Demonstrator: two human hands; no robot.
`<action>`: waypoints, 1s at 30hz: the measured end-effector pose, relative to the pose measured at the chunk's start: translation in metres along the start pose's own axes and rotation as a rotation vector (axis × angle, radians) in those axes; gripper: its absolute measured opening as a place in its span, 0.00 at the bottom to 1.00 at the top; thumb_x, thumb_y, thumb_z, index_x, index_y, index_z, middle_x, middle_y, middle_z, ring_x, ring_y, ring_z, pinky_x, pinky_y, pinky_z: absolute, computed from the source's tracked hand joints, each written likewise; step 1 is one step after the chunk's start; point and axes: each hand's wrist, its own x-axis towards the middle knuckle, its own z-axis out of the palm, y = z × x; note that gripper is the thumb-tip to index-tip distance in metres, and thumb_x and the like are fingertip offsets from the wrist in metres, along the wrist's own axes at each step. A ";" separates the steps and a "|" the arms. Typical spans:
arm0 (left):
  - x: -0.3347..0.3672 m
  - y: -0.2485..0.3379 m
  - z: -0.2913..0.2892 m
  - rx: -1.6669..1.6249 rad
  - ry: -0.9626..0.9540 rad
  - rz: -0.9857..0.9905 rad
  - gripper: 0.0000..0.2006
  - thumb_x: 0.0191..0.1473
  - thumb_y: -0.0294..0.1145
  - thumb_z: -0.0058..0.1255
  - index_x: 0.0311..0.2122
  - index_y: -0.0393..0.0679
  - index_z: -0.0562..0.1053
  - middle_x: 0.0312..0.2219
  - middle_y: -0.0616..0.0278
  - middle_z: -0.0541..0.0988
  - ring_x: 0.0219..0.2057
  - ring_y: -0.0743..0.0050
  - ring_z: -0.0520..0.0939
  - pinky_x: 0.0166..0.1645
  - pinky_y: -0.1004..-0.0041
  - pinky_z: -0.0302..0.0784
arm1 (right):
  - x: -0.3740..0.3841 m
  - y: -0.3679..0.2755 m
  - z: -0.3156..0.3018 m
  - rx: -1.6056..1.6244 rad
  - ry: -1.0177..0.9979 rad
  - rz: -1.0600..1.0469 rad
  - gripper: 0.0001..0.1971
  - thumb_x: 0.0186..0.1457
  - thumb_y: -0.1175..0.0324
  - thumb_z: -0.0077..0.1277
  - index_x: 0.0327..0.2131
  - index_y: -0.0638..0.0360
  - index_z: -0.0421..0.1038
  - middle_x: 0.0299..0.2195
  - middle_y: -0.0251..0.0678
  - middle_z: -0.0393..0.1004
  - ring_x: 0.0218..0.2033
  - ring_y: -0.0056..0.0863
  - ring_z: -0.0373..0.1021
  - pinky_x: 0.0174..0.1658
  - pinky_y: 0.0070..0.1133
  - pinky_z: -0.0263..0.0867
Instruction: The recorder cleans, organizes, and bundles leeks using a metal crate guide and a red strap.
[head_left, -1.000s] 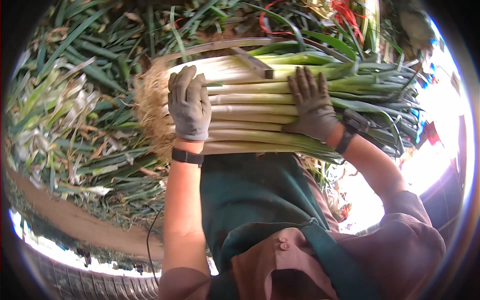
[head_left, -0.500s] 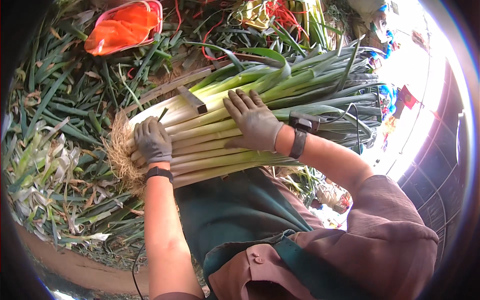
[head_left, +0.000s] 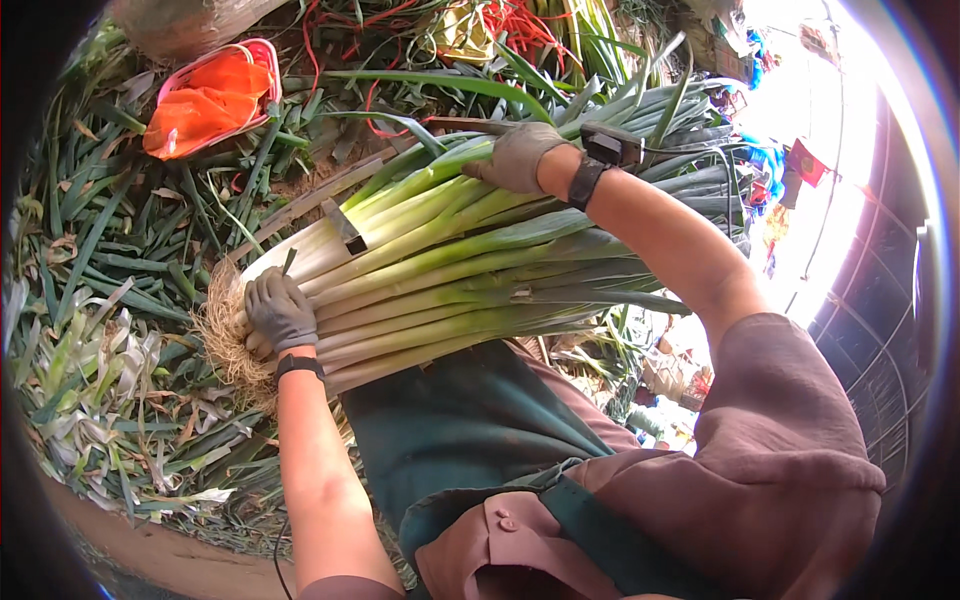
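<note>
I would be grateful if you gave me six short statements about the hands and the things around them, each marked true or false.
1. The left hand, in a grey glove, is on the white stems of the long white-and-green leeks. True.
2. The right hand is bare. False: the right hand also wears a grey glove.
3. The tan, stringy roots are at the picture's left end of the leeks. True.
4. The crumpled orange sheet lies in a blue container. False: it lies in a pink-rimmed basket.
5. A dark band circles the left wrist. True.
6. The person's apron is white. False: the apron is dark green.
</note>
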 end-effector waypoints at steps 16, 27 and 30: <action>-0.005 -0.002 0.005 0.041 -0.059 -0.015 0.10 0.56 0.29 0.42 0.36 0.34 0.71 0.36 0.48 0.77 0.39 0.44 0.75 0.49 0.54 0.67 | -0.015 0.131 0.066 -0.019 0.341 0.299 0.21 0.59 0.57 0.34 0.33 0.57 0.78 0.40 0.42 0.76 0.46 0.41 0.70 0.50 0.35 0.65; -0.005 0.001 -0.002 0.041 -0.082 -0.033 0.10 0.57 0.29 0.39 0.34 0.33 0.71 0.35 0.44 0.76 0.39 0.43 0.74 0.48 0.53 0.68 | -0.026 0.146 0.154 0.465 0.625 0.257 0.21 0.58 0.61 0.32 0.45 0.56 0.75 0.49 0.38 0.73 0.51 0.41 0.65 0.58 0.32 0.57; -0.007 0.002 -0.005 0.038 -0.093 -0.036 0.10 0.57 0.29 0.40 0.34 0.34 0.71 0.34 0.45 0.76 0.37 0.43 0.74 0.47 0.53 0.68 | -0.010 0.153 0.166 0.621 0.680 0.248 0.20 0.58 0.61 0.34 0.43 0.56 0.76 0.49 0.38 0.72 0.51 0.40 0.65 0.59 0.31 0.56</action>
